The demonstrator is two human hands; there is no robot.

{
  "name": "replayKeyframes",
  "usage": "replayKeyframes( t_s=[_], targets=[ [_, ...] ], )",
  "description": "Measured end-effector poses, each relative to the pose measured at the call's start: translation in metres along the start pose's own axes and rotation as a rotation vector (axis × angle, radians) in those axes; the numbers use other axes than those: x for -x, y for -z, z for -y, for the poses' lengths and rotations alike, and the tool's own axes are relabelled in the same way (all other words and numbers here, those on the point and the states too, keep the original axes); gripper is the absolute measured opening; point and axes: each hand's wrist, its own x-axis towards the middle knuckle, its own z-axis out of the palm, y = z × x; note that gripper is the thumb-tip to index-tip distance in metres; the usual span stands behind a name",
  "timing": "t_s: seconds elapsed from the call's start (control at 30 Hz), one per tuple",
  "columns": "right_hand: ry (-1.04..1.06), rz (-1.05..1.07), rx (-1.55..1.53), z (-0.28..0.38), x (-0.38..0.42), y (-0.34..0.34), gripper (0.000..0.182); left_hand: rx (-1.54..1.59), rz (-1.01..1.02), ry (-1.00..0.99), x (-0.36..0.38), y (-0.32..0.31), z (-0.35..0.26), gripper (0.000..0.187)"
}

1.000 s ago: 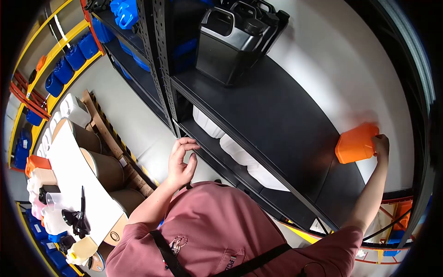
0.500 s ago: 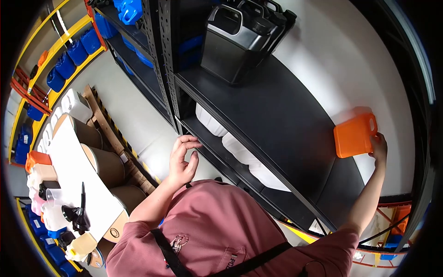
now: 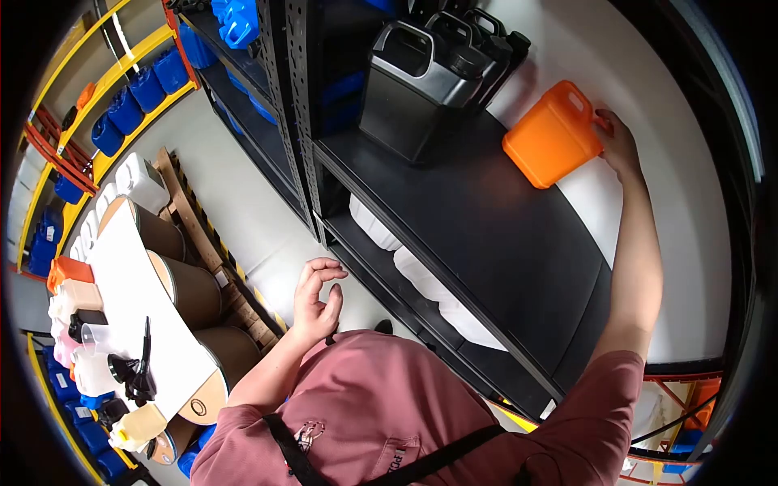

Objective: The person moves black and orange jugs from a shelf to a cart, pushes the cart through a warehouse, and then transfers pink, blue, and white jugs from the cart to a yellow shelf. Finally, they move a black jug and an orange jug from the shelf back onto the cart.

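Observation:
An orange jerrycan (image 3: 551,138) is at the far side of the black shelf (image 3: 486,235), close to the white wall. My right hand (image 3: 617,146) has its fingers wrapped round the jerrycan's handle side; whether the can's base touches the shelf I cannot tell. Large black jerrycans (image 3: 421,97) stand on the same shelf, to the left of the orange one. My left hand (image 3: 318,300) hangs in front of my body, fingers curved and apart, holding nothing.
White containers (image 3: 421,271) lie on the shelf level below. A black perforated post (image 3: 298,105) rises at the shelf's left end. At left, a white board (image 3: 146,300) on brown drums bears bottles and black funnels (image 3: 136,373), beside a wooden pallet (image 3: 198,227).
My right hand has moved up the view with the orange jerrycan, from the right part of the shelf towards the black jerrycans. The can is now tilted. My left hand stays nearly the same.

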Motion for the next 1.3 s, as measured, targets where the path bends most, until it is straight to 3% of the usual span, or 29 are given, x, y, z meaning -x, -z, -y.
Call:
replayKeyframes(
  t_s=[0.23,0.63,0.7,0.83,1.3],
  targets=[
    [0.124,-0.008,0.102,-0.014,-0.061,-0.026,0.042,-0.092,-0.057,0.110,0.015,0.009,0.021,0.028],
    [0.018,-0.008,0.021,0.010,-0.041,-0.029,0.044,-0.069,-0.026,0.163,0.012,0.009,0.032,0.026],
    [0.143,-0.075,0.059,-0.010,-0.051,-0.032,0.044,-0.062,-0.021,0.172,0.011,0.008,0.029,0.026],
    [0.149,-0.098,0.065,-0.011,-0.055,-0.039,0.044,-0.059,-0.030,0.162,0.010,0.012,0.037,0.027],
    [0.183,-0.194,0.227,0.003,-0.043,-0.045,0.069,-0.052,-0.073,0.174,0.022,0.033,0.054,0.027]
  ],
)
